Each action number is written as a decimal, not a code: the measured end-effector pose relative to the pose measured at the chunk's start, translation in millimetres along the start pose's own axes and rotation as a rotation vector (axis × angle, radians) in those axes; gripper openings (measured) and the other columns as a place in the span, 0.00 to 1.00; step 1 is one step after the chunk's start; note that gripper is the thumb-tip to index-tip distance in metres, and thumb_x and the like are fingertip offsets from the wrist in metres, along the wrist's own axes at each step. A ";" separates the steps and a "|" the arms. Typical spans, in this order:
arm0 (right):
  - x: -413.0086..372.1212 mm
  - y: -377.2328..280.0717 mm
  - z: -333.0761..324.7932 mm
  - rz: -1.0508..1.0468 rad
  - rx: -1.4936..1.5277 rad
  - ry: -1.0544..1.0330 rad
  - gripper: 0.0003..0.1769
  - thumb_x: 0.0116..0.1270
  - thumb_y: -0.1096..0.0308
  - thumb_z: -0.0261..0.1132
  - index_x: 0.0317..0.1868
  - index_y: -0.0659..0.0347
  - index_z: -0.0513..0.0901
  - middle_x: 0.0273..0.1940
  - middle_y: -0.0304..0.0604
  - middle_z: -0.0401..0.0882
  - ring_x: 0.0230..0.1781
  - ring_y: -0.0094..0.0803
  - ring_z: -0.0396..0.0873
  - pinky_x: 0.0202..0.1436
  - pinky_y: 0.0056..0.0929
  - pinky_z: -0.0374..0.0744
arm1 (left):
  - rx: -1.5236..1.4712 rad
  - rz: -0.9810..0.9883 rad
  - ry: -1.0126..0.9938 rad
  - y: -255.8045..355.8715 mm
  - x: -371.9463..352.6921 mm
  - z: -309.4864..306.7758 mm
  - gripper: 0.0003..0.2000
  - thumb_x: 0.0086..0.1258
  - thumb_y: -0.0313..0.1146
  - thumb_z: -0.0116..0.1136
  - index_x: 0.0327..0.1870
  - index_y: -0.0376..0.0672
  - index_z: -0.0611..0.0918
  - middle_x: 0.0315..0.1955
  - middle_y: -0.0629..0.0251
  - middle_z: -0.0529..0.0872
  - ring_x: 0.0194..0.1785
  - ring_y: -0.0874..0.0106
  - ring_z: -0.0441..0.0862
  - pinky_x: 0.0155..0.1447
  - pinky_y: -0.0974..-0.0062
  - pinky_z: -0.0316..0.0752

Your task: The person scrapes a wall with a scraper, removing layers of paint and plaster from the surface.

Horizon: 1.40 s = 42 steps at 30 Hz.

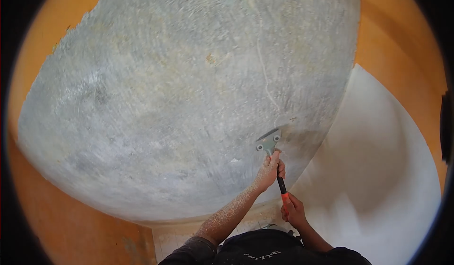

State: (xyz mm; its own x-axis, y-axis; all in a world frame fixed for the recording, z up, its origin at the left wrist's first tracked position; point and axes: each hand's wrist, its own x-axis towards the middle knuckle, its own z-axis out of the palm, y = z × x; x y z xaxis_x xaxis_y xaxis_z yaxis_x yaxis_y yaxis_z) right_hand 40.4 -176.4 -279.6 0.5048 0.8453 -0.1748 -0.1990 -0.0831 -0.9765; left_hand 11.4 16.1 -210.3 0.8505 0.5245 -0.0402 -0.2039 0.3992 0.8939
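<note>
A long-handled scraper (269, 141) with a wide blade and two round knobs rests against, or just off, a grey scraped wall (189, 85). Close below its head, my left hand (270, 170) is closed around the upper black handle, and pale flakes cover that forearm. Lower down, my right hand (294, 211) grips the red-orange end of the same handle. A thin pale crack line (266, 80) runs down the wall toward the blade. One small white patch (234, 160) shows left of the scraper.
Orange paint (71, 5) borders the grey area with a ragged edge at upper left. A smooth white wall (378, 142) meets it at a corner on the right, with orange paint above. Below, a strip of pale floor (179, 236) shows beside my dark shirt.
</note>
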 end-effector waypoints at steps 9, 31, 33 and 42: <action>13.9 -91.8 -13.3 -0.281 0.484 -0.202 0.30 0.77 0.60 0.54 0.75 0.57 0.60 0.26 0.42 0.72 0.15 0.24 0.66 0.18 0.22 0.65 | -0.058 0.167 -0.268 111.8 47.5 73.5 0.11 0.81 0.44 0.47 0.55 0.51 0.68 0.22 0.71 0.68 0.23 0.76 0.70 0.32 0.72 0.73; 14.2 -216.7 -121.6 -0.962 -0.588 0.792 0.23 0.62 0.75 0.70 0.59 0.62 0.79 0.32 0.47 0.80 0.28 0.35 0.79 0.35 0.29 0.77 | -0.272 0.225 -0.371 155.4 122.5 246.3 0.22 0.79 0.61 0.35 0.51 0.51 0.69 0.23 0.73 0.62 0.23 0.78 0.61 0.31 0.75 0.63; 19.0 -219.7 -128.3 -0.995 -0.608 0.804 0.22 0.62 0.74 0.71 0.58 0.61 0.80 0.31 0.47 0.79 0.27 0.36 0.79 0.32 0.30 0.77 | -0.325 0.203 -0.361 158.2 129.6 258.6 0.22 0.79 0.62 0.36 0.47 0.52 0.70 0.21 0.76 0.59 0.21 0.80 0.56 0.27 0.79 0.57; 30.5 -266.0 -157.7 -1.148 -0.728 0.879 0.20 0.62 0.73 0.71 0.56 0.61 0.83 0.26 0.44 0.77 0.21 0.32 0.75 0.26 0.29 0.74 | -0.435 0.281 -0.525 175.1 171.3 284.0 0.23 0.79 0.62 0.33 0.42 0.51 0.71 0.18 0.79 0.55 0.19 0.82 0.53 0.24 0.82 0.55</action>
State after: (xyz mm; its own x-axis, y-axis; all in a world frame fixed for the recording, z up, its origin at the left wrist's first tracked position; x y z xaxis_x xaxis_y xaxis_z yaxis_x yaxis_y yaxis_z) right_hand 241.2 -211.7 -45.1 0.4492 0.1090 0.8868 0.8929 -0.0890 -0.4413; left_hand 259.1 -37.8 66.2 0.8357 0.2655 0.4807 -0.5294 0.6223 0.5766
